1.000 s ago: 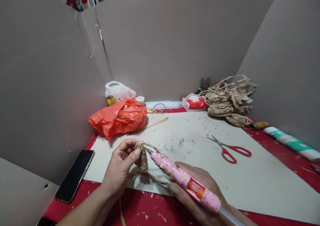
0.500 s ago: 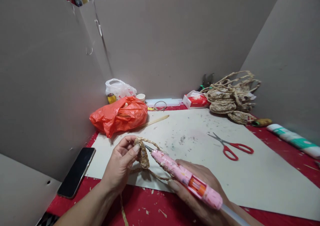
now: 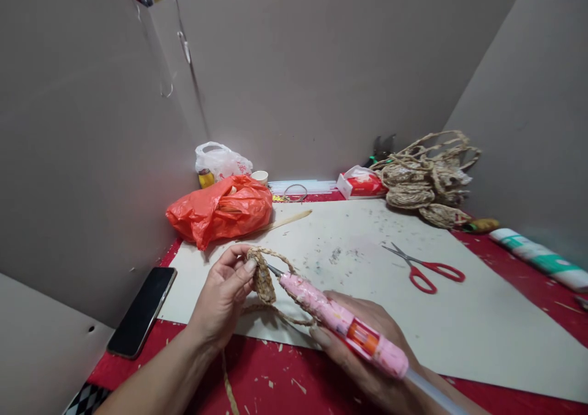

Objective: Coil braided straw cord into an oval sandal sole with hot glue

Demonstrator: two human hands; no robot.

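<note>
Between the thumb and fingers of my left hand (image 3: 225, 292) is a small coil of braided straw rope (image 3: 264, 283), turned on edge. My right hand (image 3: 372, 335) grips a pink hot glue gun (image 3: 340, 323), with a clear glue stick coming out of its back end. The metal nozzle points at the coil's side; whether it touches cannot be made out. A loose length of the rope loops from the coil to my right fingers, and another end hangs down over the red cloth.
A white board (image 3: 459, 335) covers the red cloth (image 3: 275, 378). Red-handled scissors (image 3: 425, 268) lie at right, a phone (image 3: 141, 312) at left. Farther back are an orange plastic bag (image 3: 220, 213), a tissue pack (image 3: 361, 184) and straw rope bundles (image 3: 408, 185). Grey panels stand around.
Both hands hold nearly the same pose, with the nozzle still beside the coil. The whole view has shifted very slightly.
</note>
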